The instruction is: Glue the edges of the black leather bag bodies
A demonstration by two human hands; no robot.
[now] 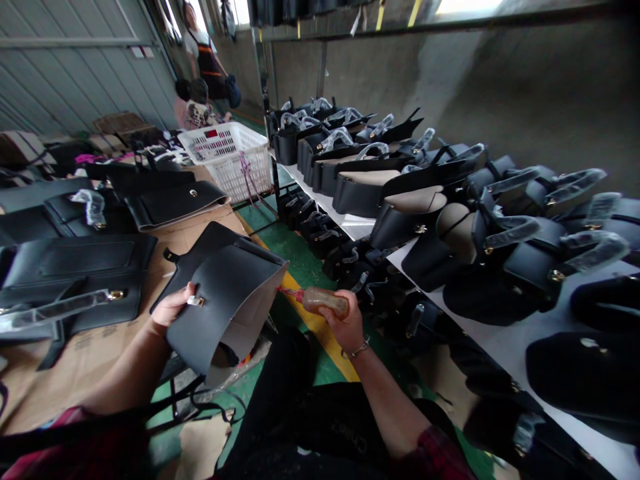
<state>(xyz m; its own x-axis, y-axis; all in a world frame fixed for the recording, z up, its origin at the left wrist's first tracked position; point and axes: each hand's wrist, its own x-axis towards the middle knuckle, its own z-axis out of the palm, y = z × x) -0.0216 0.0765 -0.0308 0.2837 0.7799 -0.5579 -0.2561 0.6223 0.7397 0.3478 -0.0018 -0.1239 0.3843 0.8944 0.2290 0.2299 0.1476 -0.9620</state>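
My left hand (173, 305) grips a black handbag (227, 277) by its side, thumb close to the metal clasp on its front. The bag is tilted, and its pale lining shows at the open edge facing right. In my right hand (350, 323) is a squeeze bottle (326, 303) of brownish contents with a reddish nozzle. The nozzle tip points left and lies at or very near the bag's edge; I cannot tell whether it touches. My left fingers are partly hidden behind the bag.
Flat black bag pieces (95, 260) lie on a cardboard-covered table (100, 347) at left. Rows of black handbags (365, 190) with plastic-wrapped handles fill the rack (505, 353) at right. A white plastic basket (245, 167) stands ahead. Several people (207, 67) are in the background.
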